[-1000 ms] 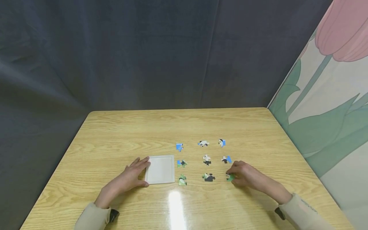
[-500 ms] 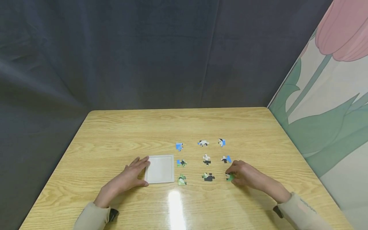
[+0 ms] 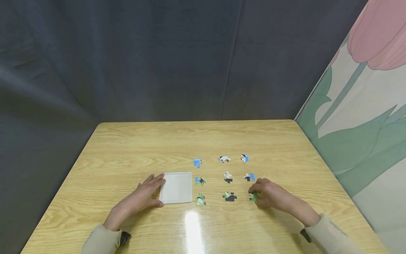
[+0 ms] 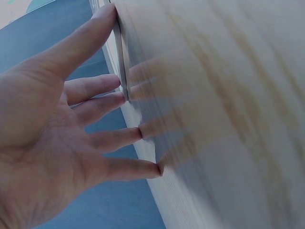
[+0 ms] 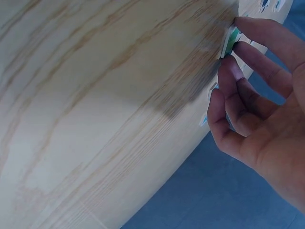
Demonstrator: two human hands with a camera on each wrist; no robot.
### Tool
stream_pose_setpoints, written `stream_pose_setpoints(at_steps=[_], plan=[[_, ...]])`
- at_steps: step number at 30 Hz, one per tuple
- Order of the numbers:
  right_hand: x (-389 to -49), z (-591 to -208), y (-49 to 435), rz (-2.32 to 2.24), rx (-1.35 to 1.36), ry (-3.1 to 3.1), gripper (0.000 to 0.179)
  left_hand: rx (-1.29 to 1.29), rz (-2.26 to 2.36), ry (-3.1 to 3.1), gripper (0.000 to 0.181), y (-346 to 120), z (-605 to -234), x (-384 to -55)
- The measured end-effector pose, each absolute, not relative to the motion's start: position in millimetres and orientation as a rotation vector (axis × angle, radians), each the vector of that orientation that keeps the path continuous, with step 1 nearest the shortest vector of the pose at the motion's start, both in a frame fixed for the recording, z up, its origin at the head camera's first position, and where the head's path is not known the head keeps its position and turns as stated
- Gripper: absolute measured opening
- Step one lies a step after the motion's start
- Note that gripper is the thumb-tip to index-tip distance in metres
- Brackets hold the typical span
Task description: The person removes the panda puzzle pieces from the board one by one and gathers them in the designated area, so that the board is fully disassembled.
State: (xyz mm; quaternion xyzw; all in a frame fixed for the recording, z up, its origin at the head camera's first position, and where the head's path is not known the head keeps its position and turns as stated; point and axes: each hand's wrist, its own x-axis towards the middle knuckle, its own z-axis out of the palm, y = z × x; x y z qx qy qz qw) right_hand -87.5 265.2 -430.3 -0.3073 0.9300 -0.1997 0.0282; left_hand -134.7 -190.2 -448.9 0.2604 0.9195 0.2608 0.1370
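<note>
A shallow white square puzzle tray (image 3: 176, 188) lies flat on the wooden table. Along its left side my left hand (image 3: 142, 195) is spread, thumb at the near corner and a finger at the far corner. In the left wrist view the left hand's fingers (image 4: 109, 140) are straight, their tips touching the tabletop and the tray edge. At the near right of the loose pieces, my right hand (image 3: 271, 193) pinches a green puzzle piece (image 3: 252, 196) at table level. The right wrist view shows this green puzzle piece (image 5: 231, 41) between thumb and fingers, partly hidden by them.
Several other panda puzzle pieces lie spaced in rows right of the tray, including a blue corner piece (image 3: 197, 162), a panda-face piece (image 3: 224, 159) and a black-and-green piece (image 3: 229, 197). A dark curtain (image 3: 165, 63) hangs behind the table (image 3: 142, 141); a flowered panel stands at right.
</note>
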Motion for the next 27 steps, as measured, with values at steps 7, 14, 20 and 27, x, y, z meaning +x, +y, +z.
stream_pose_setpoints(at_steps=[7, 14, 20, 27], plan=[[-91.7, -427.7, 260.7, -0.561, -0.974, 2.93, 0.035, 0.76, 0.746, 2.686, 0.078, -191.4, -443.2, -136.1], [-91.0, -416.3, 260.9, -0.482, -0.881, 3.007, 0.031, 0.761, 0.764, 2.662, 0.078, -188.7, -442.4, -135.2], [-94.8, -405.4, 268.0, -0.509, -0.717, 3.193, 0.031, 0.794, 0.749, 2.687, 0.076, -185.0, -443.4, -131.7], [-105.8, -403.4, 275.9, -0.619, -0.652, 3.373, 0.033, 0.82, 0.744, 2.703, 0.075, -181.1, -440.1, -131.3]])
